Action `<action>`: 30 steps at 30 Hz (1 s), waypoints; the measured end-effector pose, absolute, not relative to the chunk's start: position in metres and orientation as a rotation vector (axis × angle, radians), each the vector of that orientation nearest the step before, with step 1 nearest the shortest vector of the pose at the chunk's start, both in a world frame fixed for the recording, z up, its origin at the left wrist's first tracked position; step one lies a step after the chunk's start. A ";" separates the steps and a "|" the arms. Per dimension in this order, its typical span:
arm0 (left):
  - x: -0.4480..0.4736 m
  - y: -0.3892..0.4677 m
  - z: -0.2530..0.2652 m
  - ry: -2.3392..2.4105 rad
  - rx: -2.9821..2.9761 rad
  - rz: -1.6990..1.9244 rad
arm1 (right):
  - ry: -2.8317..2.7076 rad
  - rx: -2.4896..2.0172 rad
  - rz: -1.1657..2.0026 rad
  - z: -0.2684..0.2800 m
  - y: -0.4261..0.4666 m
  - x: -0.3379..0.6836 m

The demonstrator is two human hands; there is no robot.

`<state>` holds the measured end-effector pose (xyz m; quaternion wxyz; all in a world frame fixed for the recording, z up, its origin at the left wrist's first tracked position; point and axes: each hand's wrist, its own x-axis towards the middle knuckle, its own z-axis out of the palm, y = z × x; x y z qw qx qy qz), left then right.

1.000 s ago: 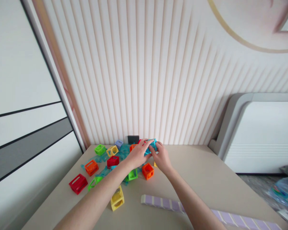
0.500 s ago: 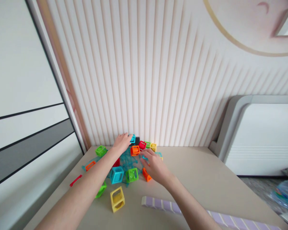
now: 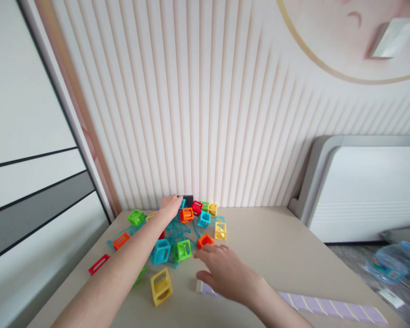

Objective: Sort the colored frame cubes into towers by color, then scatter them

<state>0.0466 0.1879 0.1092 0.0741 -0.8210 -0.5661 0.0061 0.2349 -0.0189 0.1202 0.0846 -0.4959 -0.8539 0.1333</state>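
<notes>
My left hand (image 3: 171, 206) reaches to the back of the pile, its fingers closed at a small blue open-frame cube (image 3: 182, 204) that they partly cover. Just right of it sit an orange cube (image 3: 187, 215) and a red cube (image 3: 197, 208). My right hand (image 3: 222, 269) hovers nearer the front with fingers apart and nothing in them, close to another orange cube (image 3: 205, 241). Left of that hand stand a green cube (image 3: 182, 250) and a larger blue cube (image 3: 160, 251). Teal netting (image 3: 177, 232) lies among the blocks.
A yellow frame block (image 3: 161, 287) lies at the front. A purple striped strip (image 3: 314, 304) runs along the table (image 3: 259, 237) under my right forearm. A black object (image 3: 187, 199) stands at the ribbed wall (image 3: 205, 114). A plastic bottle (image 3: 394, 262) is on the floor.
My right hand has drawn back toward me, away from the blue and yellow cubes at the right. My left hand and the small blue cube have come slightly lower. The view has shifted right.
</notes>
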 end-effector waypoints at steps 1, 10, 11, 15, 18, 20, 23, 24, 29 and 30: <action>0.046 0.187 0.109 -1.691 -2.465 0.001 | -2.552 -1.541 0.406 0.116 -0.026 0.242; 0.036 0.120 0.111 -1.346 -2.518 -0.456 | -2.369 -1.688 -0.105 0.009 -0.082 0.341; 0.034 0.105 0.108 -1.288 -2.545 -0.485 | -2.353 -1.619 -0.188 0.001 -0.084 0.345; 0.030 0.045 0.087 -0.810 -2.701 -0.702 | -2.220 -1.487 -0.330 0.000 -0.081 0.334; 0.029 0.019 0.073 -0.549 -2.726 -0.784 | -2.154 -1.481 -0.373 0.024 -0.071 0.305; 0.027 0.015 0.066 -0.573 -2.691 -0.793 | -2.114 -1.474 -0.463 0.044 -0.061 0.284; 0.017 0.024 0.057 -0.769 -2.554 -0.828 | -2.126 -1.399 -0.652 0.069 -0.039 0.257; 0.012 0.028 0.055 -0.828 -2.506 -0.841 | -2.146 -1.343 -0.719 0.076 -0.031 0.250; -0.017 0.041 0.054 -0.944 -2.311 -0.930 | -2.188 -1.056 -0.892 0.092 0.005 0.229; -0.021 0.042 0.055 -0.937 -2.291 -0.939 | -2.172 -1.034 -0.889 0.090 0.008 0.228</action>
